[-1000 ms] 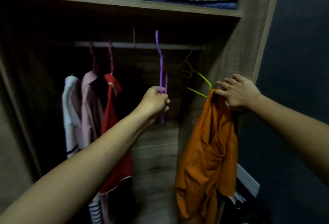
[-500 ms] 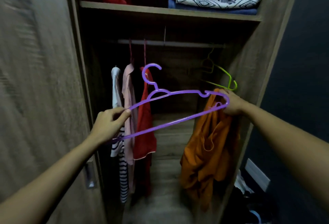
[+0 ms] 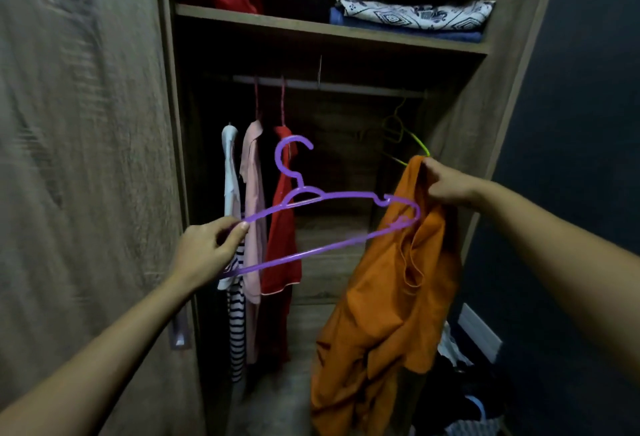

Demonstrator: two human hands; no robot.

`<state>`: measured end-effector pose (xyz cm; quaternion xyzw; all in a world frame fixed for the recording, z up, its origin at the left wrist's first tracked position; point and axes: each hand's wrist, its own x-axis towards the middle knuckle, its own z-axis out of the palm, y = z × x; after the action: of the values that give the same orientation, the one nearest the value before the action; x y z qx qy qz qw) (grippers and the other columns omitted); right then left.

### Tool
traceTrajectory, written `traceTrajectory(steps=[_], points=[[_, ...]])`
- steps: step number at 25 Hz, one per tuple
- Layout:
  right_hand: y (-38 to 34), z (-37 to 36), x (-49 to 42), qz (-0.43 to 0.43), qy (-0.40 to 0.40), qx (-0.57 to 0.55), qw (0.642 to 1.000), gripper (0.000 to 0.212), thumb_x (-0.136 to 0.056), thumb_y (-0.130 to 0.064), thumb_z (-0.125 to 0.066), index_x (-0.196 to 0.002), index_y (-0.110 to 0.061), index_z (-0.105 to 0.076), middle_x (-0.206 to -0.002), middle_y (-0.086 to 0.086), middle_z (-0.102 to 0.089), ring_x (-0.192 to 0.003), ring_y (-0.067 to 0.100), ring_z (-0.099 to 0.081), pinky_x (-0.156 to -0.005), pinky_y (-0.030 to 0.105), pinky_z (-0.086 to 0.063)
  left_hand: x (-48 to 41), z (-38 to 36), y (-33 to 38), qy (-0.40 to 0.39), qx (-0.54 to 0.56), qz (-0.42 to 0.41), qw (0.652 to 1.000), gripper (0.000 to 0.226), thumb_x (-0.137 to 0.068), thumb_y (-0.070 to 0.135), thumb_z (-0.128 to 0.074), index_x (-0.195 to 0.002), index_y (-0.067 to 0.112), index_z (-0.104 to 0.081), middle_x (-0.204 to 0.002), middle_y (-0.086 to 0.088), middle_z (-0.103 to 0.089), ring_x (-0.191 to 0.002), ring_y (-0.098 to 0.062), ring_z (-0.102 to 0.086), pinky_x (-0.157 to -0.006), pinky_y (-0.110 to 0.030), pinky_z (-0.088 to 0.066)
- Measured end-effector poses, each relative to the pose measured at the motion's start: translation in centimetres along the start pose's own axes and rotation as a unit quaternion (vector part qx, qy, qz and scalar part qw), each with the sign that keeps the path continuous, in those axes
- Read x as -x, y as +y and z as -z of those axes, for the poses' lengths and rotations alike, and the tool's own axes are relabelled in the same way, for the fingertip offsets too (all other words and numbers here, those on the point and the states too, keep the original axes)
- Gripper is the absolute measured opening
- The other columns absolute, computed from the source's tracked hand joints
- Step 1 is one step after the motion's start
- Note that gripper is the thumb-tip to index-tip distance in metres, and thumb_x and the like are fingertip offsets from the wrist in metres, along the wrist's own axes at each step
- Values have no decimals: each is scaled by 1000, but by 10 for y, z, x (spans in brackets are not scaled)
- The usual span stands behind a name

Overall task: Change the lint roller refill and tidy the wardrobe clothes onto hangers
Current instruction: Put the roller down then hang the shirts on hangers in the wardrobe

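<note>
The left hand (image 3: pixel 207 248) is pinching the purple hanger (image 3: pixel 332 221); the right hand (image 3: pixel 450 186) is gripping the orange garment (image 3: pixel 391 297) (collar end). Beside that grip, the hanger tip is touching cloth, so hanging is remaining.

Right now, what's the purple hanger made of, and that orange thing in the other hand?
The purple hanger looks like smooth molded plastic: one thin, even, solid-colored piece with a slight sheen. The orange garment is soft woven cloth, probably cotton or similar; it sags, folds and wrinkles under the right hand.

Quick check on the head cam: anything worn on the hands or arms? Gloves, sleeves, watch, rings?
Nothing worn that shows. The left hand and right hand are bare, with no gloves, rings or watch visible. Both forearms are bare to the frame edge, so no sleeve is in view. Dim light and blur could hide small details.
</note>
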<state>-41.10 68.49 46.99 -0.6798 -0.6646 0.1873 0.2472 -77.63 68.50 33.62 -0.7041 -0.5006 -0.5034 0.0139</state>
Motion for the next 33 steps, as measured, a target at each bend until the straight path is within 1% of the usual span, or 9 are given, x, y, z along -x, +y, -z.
traceTrajectory(steps=[5,8,10,14,17,21,25,29,33], points=[[-64,-52,19,134,-62,140,979,78,-81,4,-46,-148,-15,-12,-146,18,-36,-129,32,-43,-94,29,-48,-2,-24,43,8,-24,-83,996,47,-83,57,-36,-87,23,-68,-60,-8,-65,-63,-30,-66,-57,-37,-51],[-71,-56,23,254,37,321,912,57,-81,-26,-55,-134,-24,-34,-120,13,-59,-107,35,-57,-83,42,-51,2,-29,40,26,21,-14,999,50,-83,61,-34,-92,24,-67,-60,-6,-63,-67,-30,-65,-60,-37,-49],[-64,-53,25,340,106,370,858,43,-88,-43,-48,-125,-21,-43,-112,11,-63,-100,35,-61,-78,43,-52,0,-27,41,39,-18,23,999,45,-86,57,-37,-106,25,-62,-82,-5,-67,-85,-29,-63,-71,-39,-45],[-63,-52,22,380,155,319,854,43,-93,-49,-33,-123,-22,-46,-112,8,-65,-97,35,-63,-74,44,-53,15,-30,73,148,-55,-88,984,31,-90,37,-49,-115,21,-55,-108,-7,-46,-94,-26,-44,-80,-40,-38],[-66,-44,17,412,208,275,843,51,-89,-56,-25,-120,-22,-46,-105,9,-67,-89,36,-65,-69,45,-55,49,-58,68,6,-77,-223,972,38,-93,54,-31,-101,28,-56,-107,-3,-39,-92,-22,-43,-78,-36,-35],[-57,-18,15,430,211,271,835,50,-89,-54,-27,-117,-19,-50,-94,12,-68,-82,33,-66,-67,43,-54,47,-71,-7,-202,-8,-84,976,66,-80,78,-20,-87,32,-67,-117,-6,-44,-106,-18,-44,-97,-38,-37],[-11,-20,18,423,146,381,809,46,-90,-54,-30,-115,-25,-56,-95,10,-70,-82,32,-68,-62,37,-54,18,-32,-49,-267,57,-45,961,42,-72,84,-33,-81,51,-57,-98,9,-47,-98,5,-48,-86,-20,-37],[0,-68,17,354,125,271,886,40,-91,-54,-37,-119,-30,-50,-107,5,-67,-95,28,-65,-74,41,-54,-1,-26,-3,-247,101,-98,959,30,-86,59,-40,-90,30,-47,-84,1,-53,-78,-3,-51,-72,-25,-40],[-1,-86,17,357,64,188,913,42,-88,-56,-43,-117,-27,-52,-109,0,-66,-97,18,-63,-80,36,-51,-5,-17,12,-200,135,-97,965,37,-84,39,-55,-114,48,-37,-91,8,-60,-79,2,-60,-78,-20,-45]])
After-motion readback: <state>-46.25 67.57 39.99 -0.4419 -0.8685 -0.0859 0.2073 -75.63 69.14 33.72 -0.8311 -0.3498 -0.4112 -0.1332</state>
